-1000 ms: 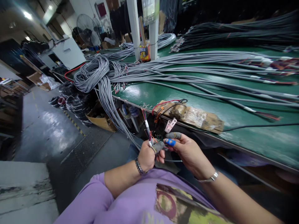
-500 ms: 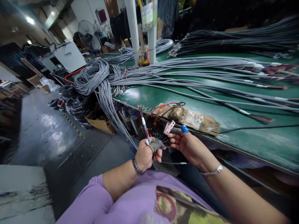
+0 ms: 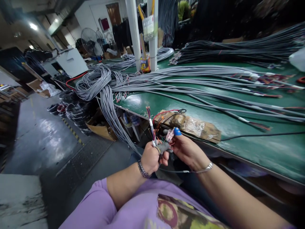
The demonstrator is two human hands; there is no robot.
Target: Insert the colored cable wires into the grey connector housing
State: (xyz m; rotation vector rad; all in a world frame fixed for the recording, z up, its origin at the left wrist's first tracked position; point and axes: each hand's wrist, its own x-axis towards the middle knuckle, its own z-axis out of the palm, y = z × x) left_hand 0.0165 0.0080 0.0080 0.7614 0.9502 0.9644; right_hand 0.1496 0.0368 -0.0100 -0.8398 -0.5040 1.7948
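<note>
We see our left hand closed around a grey multicore cable, its coloured wires pointing up, before the green workbench. Our right hand, blue tape on its thumb, pinches a pink clip near the left fingers; we cannot tell whether it touches wires.

The right hand is now gripping the pink clip and bringing it lower, close beside the coloured wires at the left hand.
</note>
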